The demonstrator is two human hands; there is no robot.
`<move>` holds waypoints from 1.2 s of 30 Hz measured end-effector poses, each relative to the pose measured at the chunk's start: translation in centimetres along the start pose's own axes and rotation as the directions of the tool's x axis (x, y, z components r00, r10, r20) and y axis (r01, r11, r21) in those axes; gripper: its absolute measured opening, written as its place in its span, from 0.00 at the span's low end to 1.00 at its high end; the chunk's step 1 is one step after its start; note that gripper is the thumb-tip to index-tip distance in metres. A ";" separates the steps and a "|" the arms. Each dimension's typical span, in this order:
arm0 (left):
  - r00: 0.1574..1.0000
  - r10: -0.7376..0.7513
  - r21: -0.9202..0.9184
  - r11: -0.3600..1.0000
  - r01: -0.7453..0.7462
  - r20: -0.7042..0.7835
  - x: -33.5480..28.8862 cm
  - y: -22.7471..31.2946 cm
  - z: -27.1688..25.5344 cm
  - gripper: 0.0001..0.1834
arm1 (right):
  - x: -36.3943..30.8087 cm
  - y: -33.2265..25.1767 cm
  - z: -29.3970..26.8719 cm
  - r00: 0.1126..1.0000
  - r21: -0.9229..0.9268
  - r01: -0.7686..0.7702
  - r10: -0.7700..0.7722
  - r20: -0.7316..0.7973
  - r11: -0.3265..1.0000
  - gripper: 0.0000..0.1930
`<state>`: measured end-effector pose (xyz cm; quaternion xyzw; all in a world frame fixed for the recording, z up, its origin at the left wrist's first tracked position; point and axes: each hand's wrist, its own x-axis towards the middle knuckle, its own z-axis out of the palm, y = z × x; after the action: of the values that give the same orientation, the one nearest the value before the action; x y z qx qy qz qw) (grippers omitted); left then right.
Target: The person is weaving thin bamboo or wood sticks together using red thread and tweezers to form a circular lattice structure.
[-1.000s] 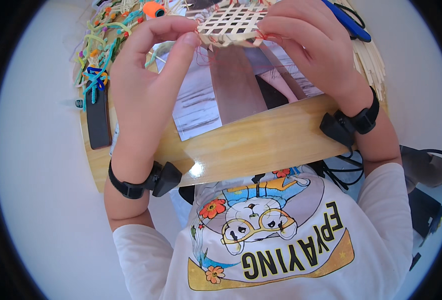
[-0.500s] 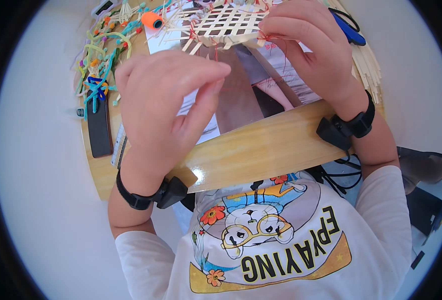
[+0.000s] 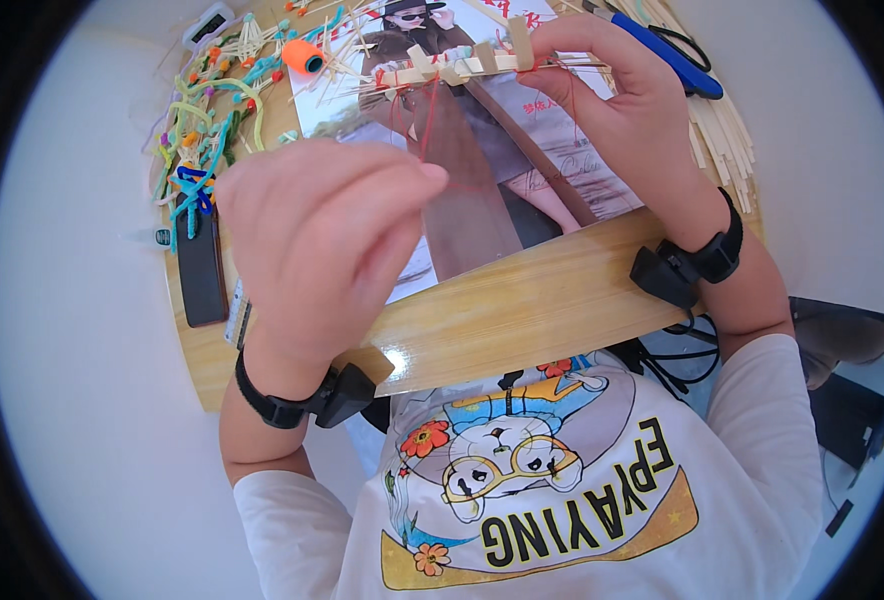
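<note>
The fingers (image 3: 432, 176) of the left hand (image 3: 312, 245) are drawn together, blurred, with the back of that hand facing up; a red thread (image 3: 430, 125) runs from the woven piece down to their tips, though whether it is pinched between them I cannot tell. The right hand (image 3: 617, 80) has its thumb and forefinger clamped on the right end of the woven piece (image 3: 462, 68), made of pale flat strips. That piece is held up in front of the right hand, tilted so that it is seen nearly edge on, above a glossy poster (image 3: 472, 240) showing a figure in a dark hat. More red thread hangs by the right fingertips.

The poster lies on the wooden tabletop (image 3: 522, 310). An orange spool (image 3: 302, 57) lies near the left end of the woven piece. Farther left is a pile of coloured fuzzy wires (image 3: 197, 115), with a dark flat case (image 3: 202, 275) just below and a ruler (image 3: 236, 315) beside it. On the right, a blue-handled tool (image 3: 667, 57) lies near a heap of pale sticks (image 3: 727, 145). Both wrists wear black bands (image 3: 307, 395).
</note>
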<state>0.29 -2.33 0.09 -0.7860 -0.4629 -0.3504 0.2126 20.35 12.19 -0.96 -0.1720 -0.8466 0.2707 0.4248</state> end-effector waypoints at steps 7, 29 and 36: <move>0.886 -0.418 -0.534 0.805 0.258 -0.202 -0.6 -0.2 0.9 0.11 | 0.3 -0.1 -0.1 0.998 0.000 0.008 -0.008 0.059 1.000 0.07; 0.983 0.116 -0.384 0.922 -0.053 0.144 1.2 0.0 -2.1 0.07 | 0.1 0.8 -0.1 0.989 0.014 0.128 -0.129 0.070 0.992 0.07; 0.942 -0.334 -0.365 0.874 0.320 0.027 0.1 -3.9 0.3 0.12 | 0.2 1.0 0.0 0.997 0.103 -0.022 0.014 0.077 0.994 0.08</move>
<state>-2.98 -0.14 0.02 -0.7156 -0.5120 -0.4751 0.0095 20.26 13.13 -1.46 -0.1470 -0.8454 0.3245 0.3980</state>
